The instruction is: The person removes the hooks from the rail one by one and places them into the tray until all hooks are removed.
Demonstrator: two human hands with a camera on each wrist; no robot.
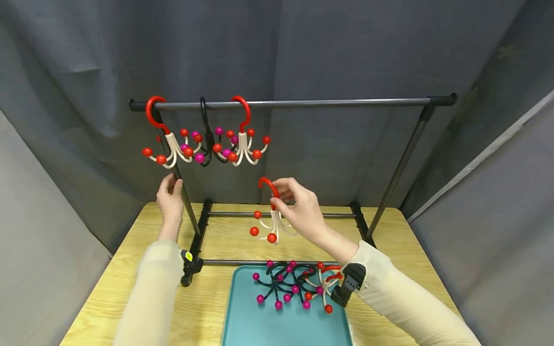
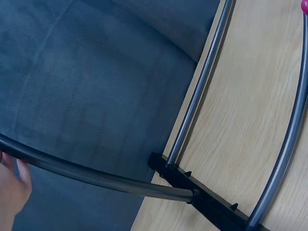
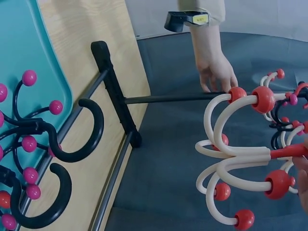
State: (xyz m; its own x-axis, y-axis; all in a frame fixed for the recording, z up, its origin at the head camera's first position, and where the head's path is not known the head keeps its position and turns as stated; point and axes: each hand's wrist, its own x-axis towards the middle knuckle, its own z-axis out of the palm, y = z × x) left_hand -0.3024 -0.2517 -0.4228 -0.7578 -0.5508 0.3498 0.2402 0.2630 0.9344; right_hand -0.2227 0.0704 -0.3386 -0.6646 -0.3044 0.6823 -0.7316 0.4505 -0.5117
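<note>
My right hand (image 1: 303, 209) pinches a multi-arm hanger (image 1: 275, 223) by its red hook; the white arms end in red balls and hang below the fingers. In the right wrist view this hanger (image 3: 245, 156) shows large, with the hand mostly outside the picture. My left hand (image 1: 170, 199) holds the left post (image 2: 86, 173) of a metal rack, fingertips and thumb against it. On the rack's top rail (image 1: 324, 103) hang a white hanger (image 1: 171, 144) with a red hook, a black one (image 1: 209, 139) with magenta balls, and another white one (image 1: 243, 144).
A teal tray (image 1: 246, 327) sits at the table's front, bearing several black hangers (image 1: 275, 283) and white ones (image 1: 324, 283) bunched at its far end. The rack's lower bars (image 1: 225, 262) cross the wooden table (image 1: 207, 307). Grey curtains (image 1: 346, 48) surround it.
</note>
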